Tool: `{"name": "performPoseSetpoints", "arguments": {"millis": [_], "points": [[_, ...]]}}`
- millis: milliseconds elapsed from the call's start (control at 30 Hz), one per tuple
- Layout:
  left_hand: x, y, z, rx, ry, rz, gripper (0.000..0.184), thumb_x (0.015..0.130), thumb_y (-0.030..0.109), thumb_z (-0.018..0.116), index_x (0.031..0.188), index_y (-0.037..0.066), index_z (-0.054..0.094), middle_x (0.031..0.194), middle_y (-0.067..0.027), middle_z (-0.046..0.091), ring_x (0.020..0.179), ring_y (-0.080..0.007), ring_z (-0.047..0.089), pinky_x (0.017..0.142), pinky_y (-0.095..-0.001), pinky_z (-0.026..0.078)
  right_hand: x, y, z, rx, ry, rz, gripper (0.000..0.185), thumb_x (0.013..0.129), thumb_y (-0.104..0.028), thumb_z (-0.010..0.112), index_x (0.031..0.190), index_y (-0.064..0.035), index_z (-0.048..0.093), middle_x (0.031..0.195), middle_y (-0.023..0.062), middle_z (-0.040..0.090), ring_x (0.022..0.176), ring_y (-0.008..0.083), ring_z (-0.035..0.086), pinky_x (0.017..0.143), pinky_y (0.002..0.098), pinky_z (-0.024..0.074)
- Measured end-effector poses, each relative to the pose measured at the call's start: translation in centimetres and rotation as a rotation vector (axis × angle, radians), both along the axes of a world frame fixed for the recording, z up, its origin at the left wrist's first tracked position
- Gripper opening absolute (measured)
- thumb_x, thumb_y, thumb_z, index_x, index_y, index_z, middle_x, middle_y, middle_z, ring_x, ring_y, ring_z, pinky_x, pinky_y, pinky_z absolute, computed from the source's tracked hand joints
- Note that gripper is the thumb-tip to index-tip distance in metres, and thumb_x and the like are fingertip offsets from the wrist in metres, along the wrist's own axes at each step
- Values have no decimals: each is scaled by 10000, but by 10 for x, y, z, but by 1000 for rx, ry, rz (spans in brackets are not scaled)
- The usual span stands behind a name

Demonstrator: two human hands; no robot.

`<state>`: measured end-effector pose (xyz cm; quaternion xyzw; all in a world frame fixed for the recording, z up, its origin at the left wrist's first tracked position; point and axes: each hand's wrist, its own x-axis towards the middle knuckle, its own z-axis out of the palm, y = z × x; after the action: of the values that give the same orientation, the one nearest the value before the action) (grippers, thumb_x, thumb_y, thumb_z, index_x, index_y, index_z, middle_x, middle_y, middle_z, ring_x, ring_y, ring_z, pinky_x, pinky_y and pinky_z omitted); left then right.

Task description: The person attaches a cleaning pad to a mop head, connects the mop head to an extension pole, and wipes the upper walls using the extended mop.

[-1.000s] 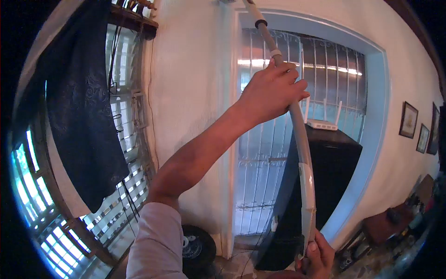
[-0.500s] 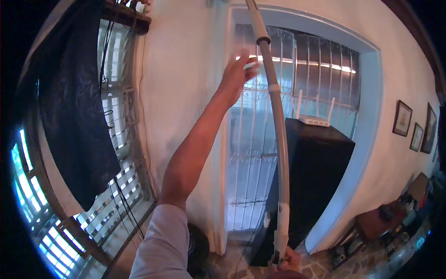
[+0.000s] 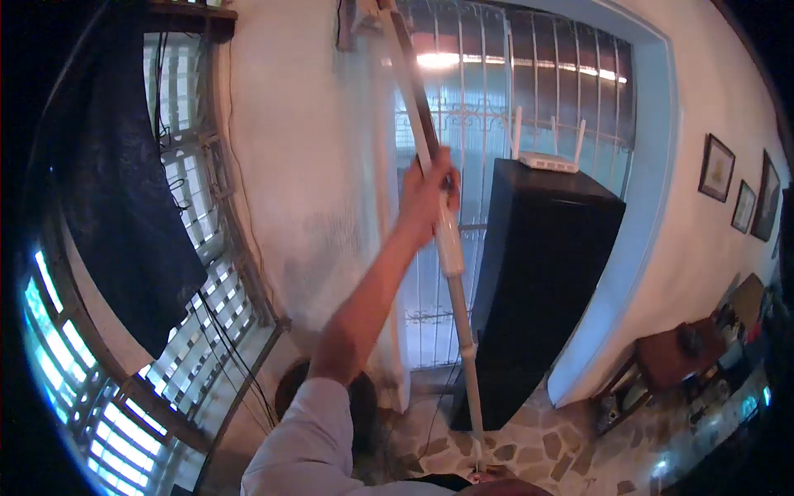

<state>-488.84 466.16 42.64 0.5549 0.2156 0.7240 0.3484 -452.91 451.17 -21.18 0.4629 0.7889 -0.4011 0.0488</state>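
A long pale pole (image 3: 465, 318) slants from the bottom centre up to the top of the view. My left hand (image 3: 428, 194) is wrapped round its upper part, beside a dark section. Near the bottom edge, my right hand (image 3: 488, 474) is at the pole's lower end, mostly cut off and too small to make out its fingers. The pole passes in front of the barred door (image 3: 451, 107) and the left side of a tall black cabinet (image 3: 554, 248).
A white router (image 3: 547, 163) stands on the cabinet. Dark cloth (image 3: 124, 190) hangs by the louvred window (image 3: 186, 182) at left. Framed pictures (image 3: 716, 168) hang on the right wall above a wooden table (image 3: 678, 355). A dark round object (image 3: 364, 413) sits low near the window.
My left hand let go of the pole, then took hold of it higher up. The pole's lower end and my right hand have moved down and left. The view has shifted.
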Motion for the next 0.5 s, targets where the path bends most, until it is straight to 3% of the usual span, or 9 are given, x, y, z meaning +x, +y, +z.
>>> {"name": "performPoseSetpoints", "arguments": {"millis": [67,167,233,267,300,333,400,433,500], "points": [[19,-8,-67,-9,22,34,285,1057,275,590,1256,92,498,729,-26,542,501,-129,533,448,-289,432,22,-5,-22,134,-24,197,352,968,-270,668,1267,-89,700,953,94,733,782,253,695,649,385,541],[46,-22,-165,-71,-2,10,325,1055,237,596,1276,66,432,760,-9,505,510,-100,519,458,-275,434,58,12,-36,653,100,376,317,960,-229,674,1242,-91,717,987,118,764,815,287,740,674,408,572],[74,-42,-224,-150,-43,55,346,1043,187,612,1298,63,414,812,-9,506,531,-89,518,464,-266,433,22,10,114,416,456,-221,238,864,-203,743,1074,-96,772,1015,93,770,911,294,737,776,435,582],[88,-47,-255,-170,-81,35,359,1039,170,616,1311,55,413,839,-13,518,568,-94,538,497,-265,451,9,13,169,614,432,-274,326,897,-220,733,1195,-88,749,1011,103,770,898,261,744,791,403,579],[101,-52,-286,-193,-120,17,373,1034,154,621,1324,47,412,866,-18,530,605,-100,558,529,-265,468,-37,-8,312,358,420,-506,400,933,-232,728,1287,-47,708,1050,121,768,900,218,737,805,374,562],[111,-62,-311,-227,-132,17,373,1034,154,621,1324,47,412,866,-18,530,605,-100,558,529,-265,468,-43,16,295,561,683,-444,333,971,-183,697,1245,7,714,1196,140,748,1091,221,711,997,355,520],[134,-83,-360,-271,51,145,383,1020,138,638,1325,32,431,936,-59,592,716,-178,628,637,-340,522,-79,23,361,506,970,-337,637,920,-204,776,1470,4,531,1180,173,726,1136,259,685,1032,388,496],[147,-87,-398,-78,115,257,453,988,165,689,1336,-2,454,1064,-135,653,913,-284,683,809,-442,540,-97,28,379,558,992,-306,674,914,-215,784,1489,-1,505,1191,177,721,1133,260,685,1033,383,494],[153,-95,-439,-174,265,227,474,979,173,699,1344,-5,453,1082,-144,654,935,-298,682,829,-451,535,-136,37,400,696,983,-266,693,904,-226,794,1491,-13,493,1179,181,721,1107,252,692,1015,363,501]]}}
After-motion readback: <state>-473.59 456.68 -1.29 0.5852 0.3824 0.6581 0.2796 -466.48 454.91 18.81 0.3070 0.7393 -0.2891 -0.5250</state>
